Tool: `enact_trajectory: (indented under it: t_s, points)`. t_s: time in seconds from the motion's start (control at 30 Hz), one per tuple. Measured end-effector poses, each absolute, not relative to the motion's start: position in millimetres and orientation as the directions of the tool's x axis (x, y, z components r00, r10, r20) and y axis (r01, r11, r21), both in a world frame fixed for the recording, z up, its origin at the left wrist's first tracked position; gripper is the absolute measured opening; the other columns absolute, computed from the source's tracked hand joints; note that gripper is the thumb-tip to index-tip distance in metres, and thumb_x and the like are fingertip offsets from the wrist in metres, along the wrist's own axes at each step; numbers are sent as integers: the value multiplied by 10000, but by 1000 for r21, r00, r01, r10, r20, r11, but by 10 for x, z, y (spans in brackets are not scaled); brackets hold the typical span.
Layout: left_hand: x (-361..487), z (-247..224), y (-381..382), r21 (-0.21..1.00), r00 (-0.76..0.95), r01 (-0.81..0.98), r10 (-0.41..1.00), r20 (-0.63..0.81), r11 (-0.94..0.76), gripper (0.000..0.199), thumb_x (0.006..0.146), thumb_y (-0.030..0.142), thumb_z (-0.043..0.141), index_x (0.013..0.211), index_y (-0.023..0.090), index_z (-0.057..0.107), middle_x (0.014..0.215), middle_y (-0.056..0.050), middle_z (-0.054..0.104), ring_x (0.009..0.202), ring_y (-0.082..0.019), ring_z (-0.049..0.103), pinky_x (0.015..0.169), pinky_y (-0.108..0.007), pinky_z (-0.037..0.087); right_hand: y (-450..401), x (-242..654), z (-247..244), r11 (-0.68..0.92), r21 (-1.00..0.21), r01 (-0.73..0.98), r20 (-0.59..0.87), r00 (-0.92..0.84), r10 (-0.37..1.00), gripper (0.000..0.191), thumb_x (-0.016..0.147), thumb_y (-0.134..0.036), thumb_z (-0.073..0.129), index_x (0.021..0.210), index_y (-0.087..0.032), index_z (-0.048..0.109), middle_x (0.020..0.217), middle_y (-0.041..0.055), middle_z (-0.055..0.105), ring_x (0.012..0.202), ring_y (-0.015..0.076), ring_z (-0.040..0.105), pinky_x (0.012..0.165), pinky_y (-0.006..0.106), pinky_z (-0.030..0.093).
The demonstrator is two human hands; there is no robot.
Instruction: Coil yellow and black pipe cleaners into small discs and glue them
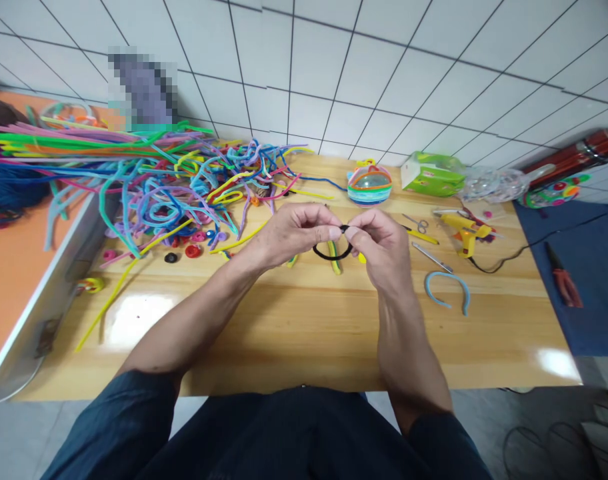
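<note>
A black pipe cleaner (333,258) is bent into a loop and hangs between my hands above the middle of the table. My left hand (301,230) pinches one side of its upper end between thumb and fingers. From the other side my right hand (379,243) pinches the same end, the two thumbs nearly touching. Beneath the loop lies a short yellow and green pipe cleaner piece (333,259), partly covered. A small yellow piece (362,258) shows beside my right fingers.
Tangled pipe cleaners (169,193) fill the back left of the table (284,333). A striped round craft (369,185) sits at the back. Rightward are scissors (422,225), a yellow glue gun (465,232) with its cord, a pen (433,257), a curved blue pipe cleaner (448,275) and pliers (564,277).
</note>
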State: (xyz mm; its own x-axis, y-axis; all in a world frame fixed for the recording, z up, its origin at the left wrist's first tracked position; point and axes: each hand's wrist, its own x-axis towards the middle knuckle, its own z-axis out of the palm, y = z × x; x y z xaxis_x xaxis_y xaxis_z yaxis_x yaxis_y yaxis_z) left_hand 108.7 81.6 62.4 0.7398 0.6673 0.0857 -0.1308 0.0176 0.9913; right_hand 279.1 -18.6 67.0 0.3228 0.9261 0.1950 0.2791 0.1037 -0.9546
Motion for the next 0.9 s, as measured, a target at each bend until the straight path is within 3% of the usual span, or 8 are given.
enact_trajectory:
  t_s: [0.27,0.47,0.9]
  points:
    - [1104,690,781,989,725,-147,681,100,11,468,691,560,1001,737,148,784,563,7,605,487,-85,470,460,-227,319,-233,2781,734,133,-951,280,211,270,940,87,831,-280,701,764,-247,657,634,-62,589,538,107,526,503,257,418]
    - [1081,653,788,988,755,-143,652,72,57,471,657,551,1023,749,151,793,569,9,619,444,-59,407,413,-207,287,-260,2787,756,161,-939,305,237,233,943,107,844,-282,713,762,-243,656,656,-58,583,568,106,504,533,262,409]
    - [1077,618,792,986,776,-144,628,59,86,501,698,574,998,803,146,762,542,35,588,415,-58,437,392,-190,329,-264,2782,774,160,-949,272,223,220,950,104,849,-262,706,765,-231,654,653,-60,590,579,98,502,541,248,389]
